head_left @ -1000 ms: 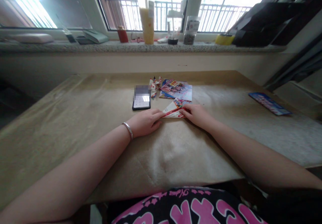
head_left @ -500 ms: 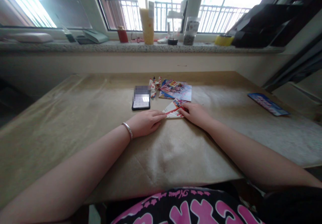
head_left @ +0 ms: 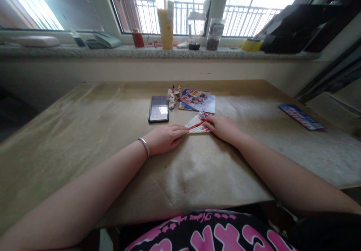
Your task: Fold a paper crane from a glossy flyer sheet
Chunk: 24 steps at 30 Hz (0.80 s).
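Note:
A folded piece of printed paper (head_left: 196,122), white with red and coloured print, lies on the table between my hands. My left hand (head_left: 167,136), a silver bangle at its wrist, rests palm down with fingers stretched out; its fingertips touch the paper's left corner. At the right edge, my right hand (head_left: 220,127) has its thumb and fingers closed on the paper, covering part of it. Just beyond the paper is a stack of colourful printed sheets (head_left: 204,101). A phone (head_left: 158,110) with a lit screen lies beyond my left hand.
A small folded-paper figure (head_left: 172,96) stands between phone and stack. Far right on the tan-covered table (head_left: 113,104) lies a blue printed strip (head_left: 301,117). Along the windowsill (head_left: 113,53) stand a tall yellow-filled cup (head_left: 166,29), a red jar (head_left: 138,39) and a clear container (head_left: 216,34).
Both hands and the folded paper have shifted slightly to the right. The grip on the paper looks much the same, and the phone and stack stay in place.

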### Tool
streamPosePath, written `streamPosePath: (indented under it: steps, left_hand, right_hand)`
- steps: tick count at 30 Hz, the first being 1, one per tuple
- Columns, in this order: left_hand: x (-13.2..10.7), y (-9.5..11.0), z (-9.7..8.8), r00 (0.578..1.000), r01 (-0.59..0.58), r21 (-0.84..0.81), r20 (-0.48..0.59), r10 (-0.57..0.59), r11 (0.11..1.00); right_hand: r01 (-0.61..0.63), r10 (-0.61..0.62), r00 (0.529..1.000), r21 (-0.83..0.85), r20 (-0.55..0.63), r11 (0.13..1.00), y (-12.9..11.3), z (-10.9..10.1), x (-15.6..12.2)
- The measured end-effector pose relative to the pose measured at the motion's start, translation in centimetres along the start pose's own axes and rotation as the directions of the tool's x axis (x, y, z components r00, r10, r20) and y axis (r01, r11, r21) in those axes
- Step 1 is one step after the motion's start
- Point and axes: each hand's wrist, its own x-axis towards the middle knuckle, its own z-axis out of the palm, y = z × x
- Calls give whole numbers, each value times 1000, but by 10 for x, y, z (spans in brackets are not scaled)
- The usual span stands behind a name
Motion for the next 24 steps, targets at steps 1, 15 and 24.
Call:
streamPosePath:
  steps: [1, 15, 24]
  left_hand:
    - [0, 0, 0, 1000, 2, -5, -2, -2, 1000]
    - [1, 1, 1, 999, 10, 75, -39, -7, 997]
    - [0, 1, 0, 999, -35, 75, -39, 38, 997]
  right_hand:
    - [-7, 7, 1000, 2, 1, 1000, 0, 0, 0]
    - [36, -37, 999, 121, -1, 992, 10, 1, 5]
    - [-57, 46, 997, 175, 65, 983, 13, -3, 2]
